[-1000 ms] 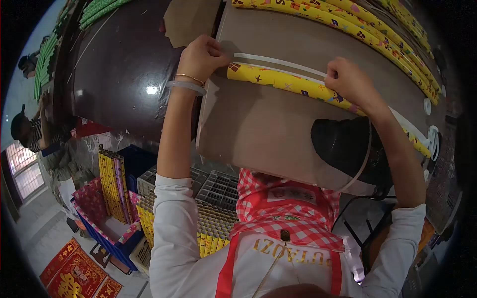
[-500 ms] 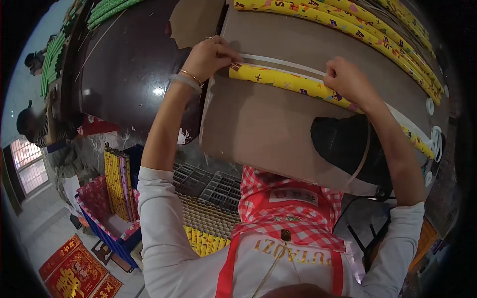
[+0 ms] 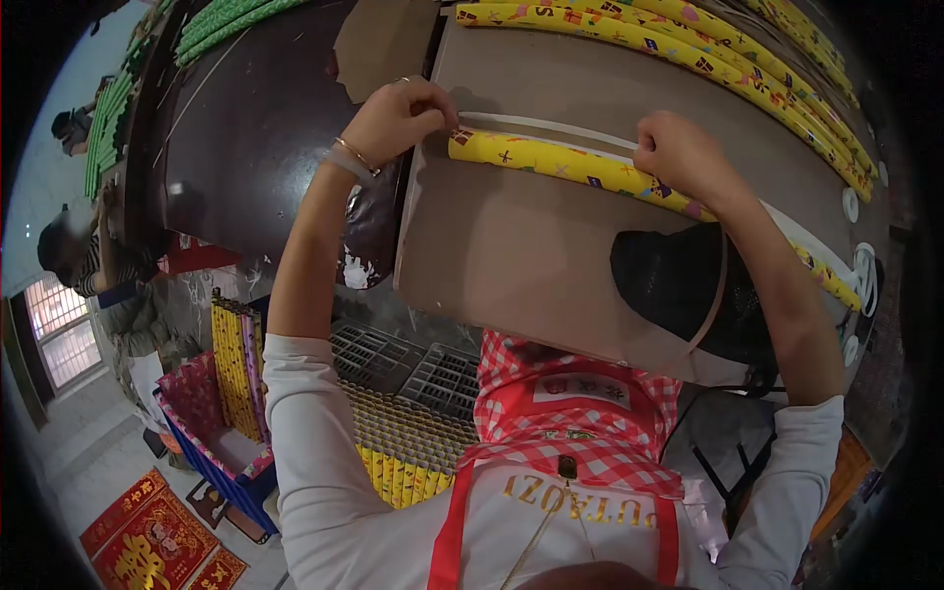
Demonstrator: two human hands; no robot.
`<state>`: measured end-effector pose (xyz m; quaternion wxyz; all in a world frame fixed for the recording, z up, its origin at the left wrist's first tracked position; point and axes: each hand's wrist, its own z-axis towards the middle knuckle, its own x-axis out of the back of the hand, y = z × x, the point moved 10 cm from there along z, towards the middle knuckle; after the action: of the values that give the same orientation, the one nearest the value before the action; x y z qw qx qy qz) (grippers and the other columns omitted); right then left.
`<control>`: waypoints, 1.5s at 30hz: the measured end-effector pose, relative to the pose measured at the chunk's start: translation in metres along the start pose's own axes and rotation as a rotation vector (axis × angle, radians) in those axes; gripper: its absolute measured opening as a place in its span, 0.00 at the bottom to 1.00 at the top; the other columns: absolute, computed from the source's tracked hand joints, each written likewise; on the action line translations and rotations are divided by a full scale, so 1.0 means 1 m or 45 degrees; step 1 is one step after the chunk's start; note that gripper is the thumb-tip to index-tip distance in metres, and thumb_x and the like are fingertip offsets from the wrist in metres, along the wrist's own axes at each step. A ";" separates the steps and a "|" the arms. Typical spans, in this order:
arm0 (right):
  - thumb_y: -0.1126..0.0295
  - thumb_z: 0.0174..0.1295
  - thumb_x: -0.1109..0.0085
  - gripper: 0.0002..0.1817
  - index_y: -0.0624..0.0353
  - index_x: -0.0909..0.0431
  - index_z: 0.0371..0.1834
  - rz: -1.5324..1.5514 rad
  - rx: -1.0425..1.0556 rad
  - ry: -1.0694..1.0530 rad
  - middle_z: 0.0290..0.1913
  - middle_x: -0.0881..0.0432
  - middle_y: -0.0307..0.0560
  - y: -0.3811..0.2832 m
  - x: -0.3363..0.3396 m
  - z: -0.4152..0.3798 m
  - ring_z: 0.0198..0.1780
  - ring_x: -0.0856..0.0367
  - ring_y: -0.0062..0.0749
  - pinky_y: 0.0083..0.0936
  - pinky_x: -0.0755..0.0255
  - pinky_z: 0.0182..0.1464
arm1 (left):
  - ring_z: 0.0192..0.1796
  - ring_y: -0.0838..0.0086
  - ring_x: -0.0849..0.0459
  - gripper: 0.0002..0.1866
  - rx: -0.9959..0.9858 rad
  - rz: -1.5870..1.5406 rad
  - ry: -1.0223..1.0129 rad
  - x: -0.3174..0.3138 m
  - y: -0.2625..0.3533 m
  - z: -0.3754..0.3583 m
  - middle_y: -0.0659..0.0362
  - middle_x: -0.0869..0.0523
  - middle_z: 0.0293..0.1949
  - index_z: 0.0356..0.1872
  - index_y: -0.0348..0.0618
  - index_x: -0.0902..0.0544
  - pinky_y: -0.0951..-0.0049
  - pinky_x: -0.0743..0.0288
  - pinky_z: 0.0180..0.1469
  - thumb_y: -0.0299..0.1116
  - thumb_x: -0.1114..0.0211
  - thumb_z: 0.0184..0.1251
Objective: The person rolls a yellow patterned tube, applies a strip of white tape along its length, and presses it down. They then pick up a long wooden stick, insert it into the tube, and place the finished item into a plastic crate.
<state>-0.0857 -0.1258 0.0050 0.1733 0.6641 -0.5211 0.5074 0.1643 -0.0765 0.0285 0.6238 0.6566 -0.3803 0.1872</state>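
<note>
A yellow patterned roll (image 3: pixel 551 161) lies across the brown board, with a white strip (image 3: pixel 551 129) along its far edge. At the roll's left end, my left hand (image 3: pixel 398 120) pinches the end of the white strip between thumb and fingers. My right hand (image 3: pixel 685 157) is a closed fist over the strip and the far edge of the roll; what its fingers hold is hidden. Beyond my right forearm, the roll's right end shows again beside a coil of white strip (image 3: pixel 864 280).
Several yellow rolls (image 3: pixel 678 61) lie along the board's far side. A black cap (image 3: pixel 669 280) sits near the front edge. Left are a dark table (image 3: pixel 256 128), green rolls (image 3: pixel 221 25) and a blue crate with rolls (image 3: pixel 211 433). Two people (image 3: pixel 74 251) are at the far left.
My left hand has moved slightly left, just off the roll's end. My right hand has shifted a little left along the strip. The view has shifted slightly.
</note>
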 end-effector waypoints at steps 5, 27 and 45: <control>0.66 0.49 0.42 0.09 0.60 0.22 0.28 -0.002 -0.023 -0.029 0.36 0.20 0.51 -0.001 0.000 -0.001 0.40 0.20 0.44 0.39 0.27 0.40 | 0.33 0.75 0.19 0.14 0.163 -0.251 0.392 0.023 -0.022 -0.014 0.56 0.16 0.31 0.39 0.36 0.18 0.75 0.26 0.39 0.37 0.38 0.58; 0.68 0.50 0.44 0.10 0.63 0.20 0.30 -0.004 -0.022 -0.017 0.35 0.20 0.56 -0.005 0.003 -0.002 0.38 0.20 0.47 0.39 0.27 0.41 | 0.27 0.78 0.20 0.13 0.255 -0.012 0.110 -0.007 -0.022 0.012 0.61 0.17 0.23 0.27 0.40 0.17 0.77 0.26 0.32 0.37 0.26 0.45; 0.68 0.48 0.43 0.10 0.65 0.23 0.29 0.091 0.030 0.042 0.31 0.20 0.58 -0.003 0.003 0.000 0.36 0.20 0.49 0.39 0.27 0.39 | 0.53 0.66 0.34 0.15 -0.393 0.498 -0.022 -0.019 0.027 0.018 0.68 0.28 0.47 0.37 0.72 0.17 0.61 0.43 0.56 0.33 0.32 0.49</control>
<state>-0.0836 -0.1263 0.0083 0.1555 0.6387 -0.5355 0.5302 0.1281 -0.0872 0.0304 0.6653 0.4691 -0.5296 0.2384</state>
